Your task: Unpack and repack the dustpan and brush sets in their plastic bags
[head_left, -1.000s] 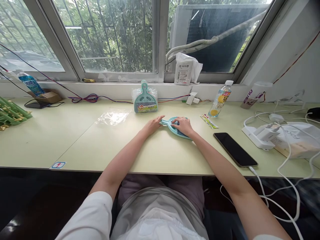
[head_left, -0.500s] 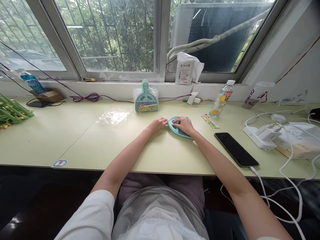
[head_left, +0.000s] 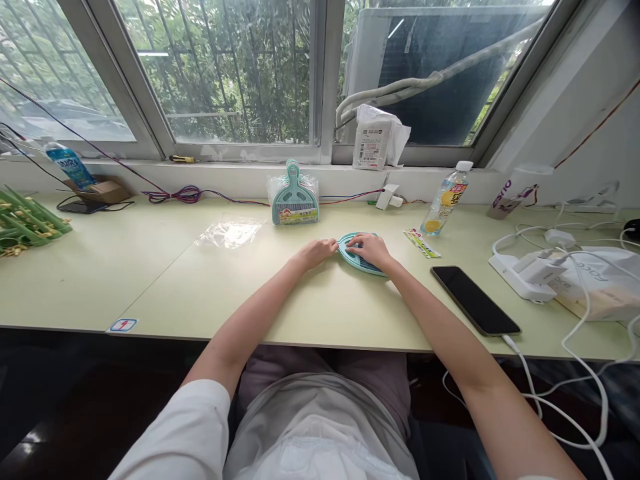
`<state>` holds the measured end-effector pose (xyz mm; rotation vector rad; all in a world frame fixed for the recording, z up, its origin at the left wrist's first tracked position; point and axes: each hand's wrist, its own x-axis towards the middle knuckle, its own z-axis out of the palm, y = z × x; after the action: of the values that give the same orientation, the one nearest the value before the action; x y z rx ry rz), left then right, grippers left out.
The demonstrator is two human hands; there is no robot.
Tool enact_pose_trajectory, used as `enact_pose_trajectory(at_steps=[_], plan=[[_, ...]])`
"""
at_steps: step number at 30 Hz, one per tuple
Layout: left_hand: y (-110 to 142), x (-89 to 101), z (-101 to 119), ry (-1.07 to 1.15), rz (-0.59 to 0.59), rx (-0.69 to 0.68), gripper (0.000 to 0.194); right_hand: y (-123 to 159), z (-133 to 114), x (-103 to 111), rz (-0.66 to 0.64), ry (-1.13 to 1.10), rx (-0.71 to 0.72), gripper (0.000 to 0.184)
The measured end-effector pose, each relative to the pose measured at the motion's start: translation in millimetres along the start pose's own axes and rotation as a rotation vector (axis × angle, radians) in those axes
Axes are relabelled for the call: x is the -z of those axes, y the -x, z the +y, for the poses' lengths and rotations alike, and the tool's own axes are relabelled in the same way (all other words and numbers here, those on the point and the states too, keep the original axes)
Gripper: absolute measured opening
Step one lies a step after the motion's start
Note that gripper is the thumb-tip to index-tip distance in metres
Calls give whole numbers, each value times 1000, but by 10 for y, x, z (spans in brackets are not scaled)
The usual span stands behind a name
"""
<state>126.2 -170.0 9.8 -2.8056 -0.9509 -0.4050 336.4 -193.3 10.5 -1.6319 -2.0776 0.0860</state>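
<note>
A teal dustpan and brush set lies flat on the desk, its handle pointing left. My left hand is closed around the handle end, which the fingers mostly hide. From above and the right, my right hand grips the wide part with curled fingers, covering some of the dark bristles. Behind my hands, a similar teal dustpan and brush set, wrapped in clear plastic with a printed label, stands upright against the wall. A loose printed label strip lies to the right of my hands.
Crumpled clear plastic wrap lies left of centre. To the right are a drink bottle, a black phone on a cable, a white power strip and a plastic cup. Green stalks lie far left.
My left fingers have closed more tightly around the handle. My right hand stays in nearly the same place on the set. The whole view has shifted very slightly.
</note>
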Motion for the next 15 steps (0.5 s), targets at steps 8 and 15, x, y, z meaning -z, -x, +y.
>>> enact_pose_trajectory(at_steps=[8,15], plan=[[8,-55,4,165,5,39,24,-6,-26,31,-71,70,-20,21],[24,-44,32,101,153,-37,37,40,-42,94,2,125,17,18]])
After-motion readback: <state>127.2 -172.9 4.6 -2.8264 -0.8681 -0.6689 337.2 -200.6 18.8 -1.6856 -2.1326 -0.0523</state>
